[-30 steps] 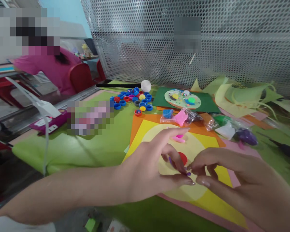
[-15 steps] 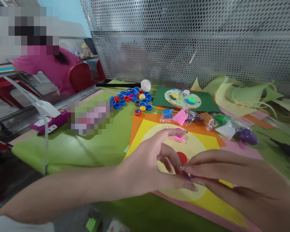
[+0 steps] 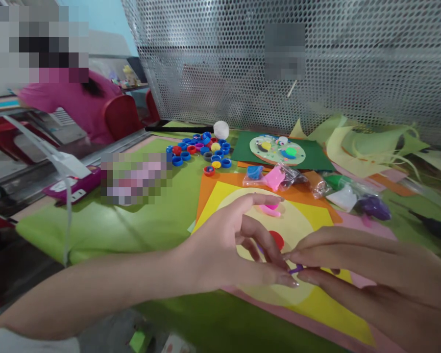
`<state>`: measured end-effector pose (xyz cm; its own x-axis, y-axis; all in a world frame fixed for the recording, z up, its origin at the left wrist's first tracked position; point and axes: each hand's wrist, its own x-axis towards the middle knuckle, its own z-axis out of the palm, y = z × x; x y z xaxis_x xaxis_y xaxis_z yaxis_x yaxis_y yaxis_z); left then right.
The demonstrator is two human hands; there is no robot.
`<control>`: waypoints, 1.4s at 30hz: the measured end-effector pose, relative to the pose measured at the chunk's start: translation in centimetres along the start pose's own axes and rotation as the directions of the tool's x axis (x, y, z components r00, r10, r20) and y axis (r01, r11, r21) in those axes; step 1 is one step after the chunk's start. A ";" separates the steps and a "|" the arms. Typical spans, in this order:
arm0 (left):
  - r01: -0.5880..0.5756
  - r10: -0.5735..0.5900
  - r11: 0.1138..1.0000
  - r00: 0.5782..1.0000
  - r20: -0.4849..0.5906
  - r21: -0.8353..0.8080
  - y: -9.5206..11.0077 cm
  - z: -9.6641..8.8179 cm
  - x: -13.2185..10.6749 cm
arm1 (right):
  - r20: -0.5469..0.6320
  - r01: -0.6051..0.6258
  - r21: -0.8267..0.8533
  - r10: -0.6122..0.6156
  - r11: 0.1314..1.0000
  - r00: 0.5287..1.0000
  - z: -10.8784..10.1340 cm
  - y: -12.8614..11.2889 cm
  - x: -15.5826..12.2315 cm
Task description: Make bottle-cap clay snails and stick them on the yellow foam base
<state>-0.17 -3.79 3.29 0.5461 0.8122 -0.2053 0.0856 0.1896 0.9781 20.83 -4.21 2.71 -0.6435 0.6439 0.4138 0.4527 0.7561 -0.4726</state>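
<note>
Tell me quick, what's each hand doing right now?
Left hand: thumb and finger closed, holding a small purple piece.
Right hand: fingertips closed too, holding the same small purple piece.

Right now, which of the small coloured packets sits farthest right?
The purple packet, just right of the white packet; every other packet lies further left.

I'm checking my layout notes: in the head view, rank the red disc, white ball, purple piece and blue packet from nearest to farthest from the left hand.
From the left hand:
1. purple piece: at the fingertips
2. red disc: just beyond the fingers
3. blue packet: past the far edge of the yellow sheet
4. white ball: farthest back
</note>
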 end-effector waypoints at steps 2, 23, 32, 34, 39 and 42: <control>-0.015 0.015 1.000 1.000 -0.005 -0.022 -0.1 0.0 0.1 | -0.002 0.001 -0.004 -0.001 1.000 1.000 0.1 0.0 0.0; 0.005 -0.010 0.995 0.999 -0.049 -0.099 0.1 0.2 0.0 | -0.048 0.001 -0.073 -0.004 0.997 0.999 -0.2 -0.1 -0.1; 0.011 -0.018 0.995 0.998 -0.068 -0.101 0.1 0.2 0.0 | -0.024 -0.020 -0.038 0.019 0.999 1.000 -0.3 -0.3 0.2; 0.013 -0.019 0.995 0.998 -0.068 -0.098 0.2 0.2 0.1 | -0.024 -0.027 -0.031 0.026 0.999 0.999 -0.3 -0.3 0.1; 0.010 -0.015 0.995 0.999 -0.043 -0.103 0.2 0.3 0.1 | 0.012 0.004 -0.040 -0.004 0.999 1.000 -0.4 -0.1 0.0; 0.022 -0.027 0.995 0.999 -0.045 -0.099 0.2 0.3 0.1 | 0.005 0.009 -0.024 -0.008 1.000 1.000 -0.4 -0.1 0.0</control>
<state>0.16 -3.89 3.53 0.5053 0.8310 -0.2325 0.0147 0.2612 0.9652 21.02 -4.25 3.02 -0.6504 0.6370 0.4138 0.4620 0.7642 -0.4501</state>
